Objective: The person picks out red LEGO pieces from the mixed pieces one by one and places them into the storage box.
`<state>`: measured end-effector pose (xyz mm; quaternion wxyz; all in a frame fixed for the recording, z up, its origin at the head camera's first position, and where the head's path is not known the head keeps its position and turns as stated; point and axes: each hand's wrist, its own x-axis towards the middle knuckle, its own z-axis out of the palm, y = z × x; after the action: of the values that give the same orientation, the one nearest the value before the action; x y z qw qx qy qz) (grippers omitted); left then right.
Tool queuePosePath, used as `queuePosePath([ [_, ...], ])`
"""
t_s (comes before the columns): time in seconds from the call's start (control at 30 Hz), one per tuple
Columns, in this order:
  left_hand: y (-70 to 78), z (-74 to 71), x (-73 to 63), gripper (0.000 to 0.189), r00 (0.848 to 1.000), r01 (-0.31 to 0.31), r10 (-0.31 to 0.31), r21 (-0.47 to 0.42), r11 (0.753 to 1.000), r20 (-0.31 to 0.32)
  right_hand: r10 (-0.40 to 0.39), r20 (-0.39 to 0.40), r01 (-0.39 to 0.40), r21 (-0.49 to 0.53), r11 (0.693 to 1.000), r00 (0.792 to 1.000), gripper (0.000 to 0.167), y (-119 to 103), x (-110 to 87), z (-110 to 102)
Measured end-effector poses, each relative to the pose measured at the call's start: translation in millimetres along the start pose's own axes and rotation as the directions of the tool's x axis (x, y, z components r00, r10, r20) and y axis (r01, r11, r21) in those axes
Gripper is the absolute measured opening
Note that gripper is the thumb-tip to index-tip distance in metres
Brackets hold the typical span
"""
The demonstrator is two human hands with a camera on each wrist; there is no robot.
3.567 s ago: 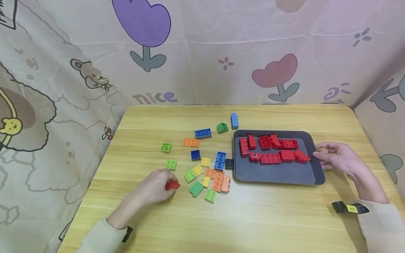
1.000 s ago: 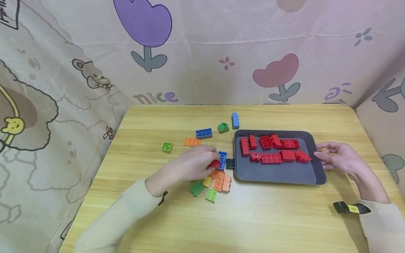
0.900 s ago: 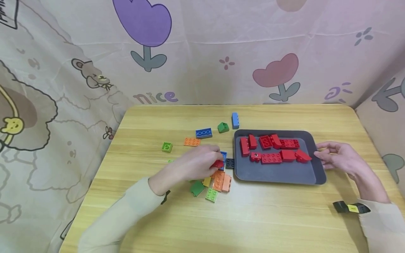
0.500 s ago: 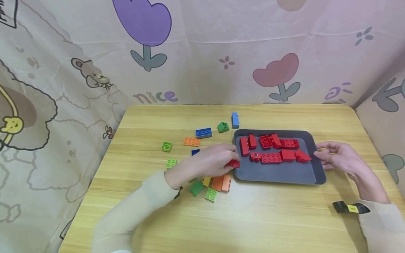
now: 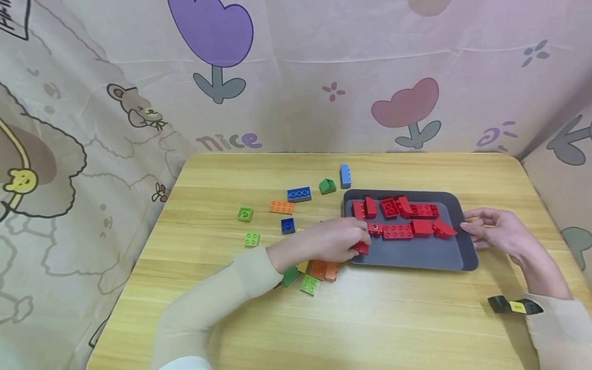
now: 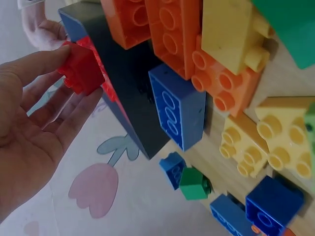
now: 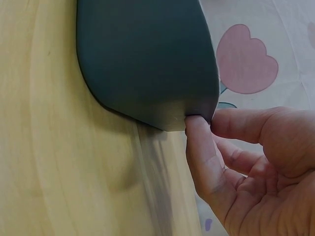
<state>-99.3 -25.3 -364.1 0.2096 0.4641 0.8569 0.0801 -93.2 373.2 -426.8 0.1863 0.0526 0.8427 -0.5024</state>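
My left hand [image 5: 339,240] pinches a red toy building brick [image 5: 362,248] over the left end of the dark grey tray [image 5: 416,257]. In the left wrist view, thumb and fingertips grip that red brick [image 6: 81,71] from both sides, studs showing. My right hand [image 5: 497,234] holds the tray's right end; in the right wrist view, its thumb and finger pinch the tray rim [image 7: 167,115]. Inside the tray, two rows of red bricks [image 5: 396,232] lie toward the back. The left hand partly covers a red brick [image 5: 358,209] at the tray's left.
Left of the tray lie loose bricks: orange [image 5: 281,207], blue [image 5: 299,194], dark blue [image 5: 288,225], light green [image 5: 245,214] and several more, some hidden under the left forearm. A green brick [image 5: 327,186] and an upright-lying blue brick [image 5: 346,176] sit behind. A printed cloth hangs beyond the table.
My left hand picked up the red brick at the left of the table and carried it right, across the loose bricks and over the tray. The right hand stays at the tray's end.
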Motion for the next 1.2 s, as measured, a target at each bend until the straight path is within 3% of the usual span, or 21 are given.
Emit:
queuePosePath([
  [0.23, 0.9, 2.8, 19.3, 0.035, 0.999, -0.007, 0.004, 0.052, 0.999, 0.051, 0.001, -0.001, -0.001, -0.010, 1.000, 1.000, 0.034, -0.3, 0.5, 0.0],
  [0.47, -0.7, 9.6, 31.3, 0.032, 0.997, -0.035, 0.029, 0.088, 0.995, 0.070, -0.014, -0.009, 0.014, -0.007, 1.000, 1.000, 0.022, 0.1, -0.2, 0.4],
  [0.6, -1.3, 12.1, 36.8, 0.034, 0.997, -0.027, 0.019, 0.109, 0.994, 0.076, -0.014, -0.008, 0.014, -0.019, 1.000, 1.000, 0.032, -0.3, -0.4, 0.7],
  [0.73, -2.5, 14.0, 41.2, 0.035, 0.997, -0.019, 0.009, 0.127, 0.992, 0.078, -0.009, -0.004, 0.009, -0.027, 1.000, 1.000, 0.039, -1.1, -0.3, 0.9],
  [1.2, -2.0, 20.3, 45.7, 0.033, 0.995, -0.014, 0.001, 0.124, 0.992, 0.103, -0.005, 0.005, 0.005, -0.004, 1.000, 1.000, 0.032, -1.1, -0.5, 1.2],
])
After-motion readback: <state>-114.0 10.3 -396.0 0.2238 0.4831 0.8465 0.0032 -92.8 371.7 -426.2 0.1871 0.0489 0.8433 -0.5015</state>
